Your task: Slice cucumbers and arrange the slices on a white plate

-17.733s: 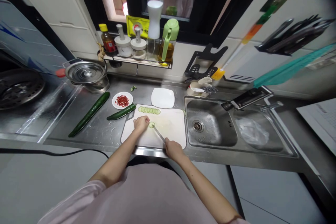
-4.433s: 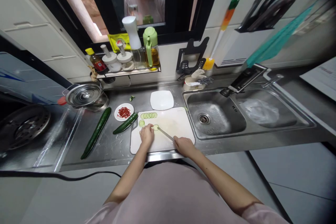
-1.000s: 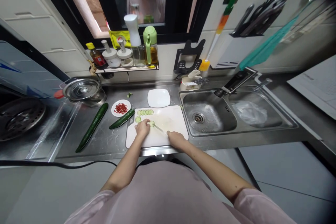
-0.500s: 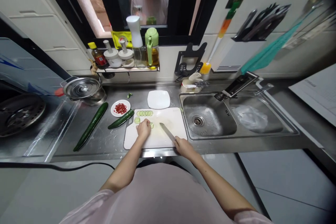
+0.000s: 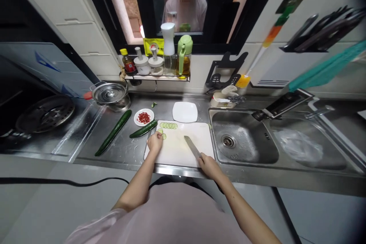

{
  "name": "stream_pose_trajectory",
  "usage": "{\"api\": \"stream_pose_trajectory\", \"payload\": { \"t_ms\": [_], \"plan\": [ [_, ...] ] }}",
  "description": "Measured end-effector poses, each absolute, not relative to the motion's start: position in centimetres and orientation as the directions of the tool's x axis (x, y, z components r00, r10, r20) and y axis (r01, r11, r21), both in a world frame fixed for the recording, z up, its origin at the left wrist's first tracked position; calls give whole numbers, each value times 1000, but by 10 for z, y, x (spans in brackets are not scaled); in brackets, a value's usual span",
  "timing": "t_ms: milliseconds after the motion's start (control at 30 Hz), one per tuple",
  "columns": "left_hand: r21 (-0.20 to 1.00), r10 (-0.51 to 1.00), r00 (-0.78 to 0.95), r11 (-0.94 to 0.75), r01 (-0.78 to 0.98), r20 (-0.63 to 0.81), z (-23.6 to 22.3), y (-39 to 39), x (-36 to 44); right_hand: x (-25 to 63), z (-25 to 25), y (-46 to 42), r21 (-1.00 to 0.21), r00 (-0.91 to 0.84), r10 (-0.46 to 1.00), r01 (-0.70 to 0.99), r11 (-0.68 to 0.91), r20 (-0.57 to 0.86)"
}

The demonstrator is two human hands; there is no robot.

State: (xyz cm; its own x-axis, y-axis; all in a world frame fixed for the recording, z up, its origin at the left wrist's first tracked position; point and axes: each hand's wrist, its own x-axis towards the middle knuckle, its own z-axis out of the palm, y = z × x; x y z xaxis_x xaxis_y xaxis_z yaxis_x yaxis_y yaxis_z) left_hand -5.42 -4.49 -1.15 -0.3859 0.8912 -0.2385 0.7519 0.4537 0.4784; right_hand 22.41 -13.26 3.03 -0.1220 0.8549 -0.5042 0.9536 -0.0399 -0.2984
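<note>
A white cutting board [image 5: 177, 152] lies on the steel counter. Near its left edge, my left hand [image 5: 154, 143] has its fingers closed at a cucumber slice [image 5: 164, 136], which sits against another round slice. Behind them runs a row of overlapping cucumber slices [image 5: 168, 125]. My right hand [image 5: 210, 166] grips the handle of a kitchen knife [image 5: 192, 146], its blade low over the board's middle and pointing away to the left. A cut piece of cucumber [image 5: 143, 129] rests beside the board's left corner. Farther left is a whole cucumber [image 5: 113, 132].
Behind the board are a white square plate [image 5: 185, 112] and a small dish with chopped red pieces [image 5: 144, 117]. A lidded steel pot [image 5: 112, 97] stands back left. The double sink [image 5: 243, 137] is on the right, under a faucet. Seasoning jars and bottles line a shelf [image 5: 160, 77].
My left hand has moved left across the board with a cucumber slice, bringing it beside the single slice. The knife stays in my right hand. The whole view has swung left.
</note>
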Motion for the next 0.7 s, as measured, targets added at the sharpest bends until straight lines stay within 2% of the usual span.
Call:
{"api": "stream_pose_trajectory", "payload": {
  "t_ms": [267,700],
  "plan": [
    [478,854,-464,517,711,-234,-14,-34,-68,225,28,-130,-319,-143,862,947,-23,-486],
    [427,876,-441,480,767,-194,-11,-37,-71,222,39,-127,-291,-126,849,956,-34,-513]
  ]
}}
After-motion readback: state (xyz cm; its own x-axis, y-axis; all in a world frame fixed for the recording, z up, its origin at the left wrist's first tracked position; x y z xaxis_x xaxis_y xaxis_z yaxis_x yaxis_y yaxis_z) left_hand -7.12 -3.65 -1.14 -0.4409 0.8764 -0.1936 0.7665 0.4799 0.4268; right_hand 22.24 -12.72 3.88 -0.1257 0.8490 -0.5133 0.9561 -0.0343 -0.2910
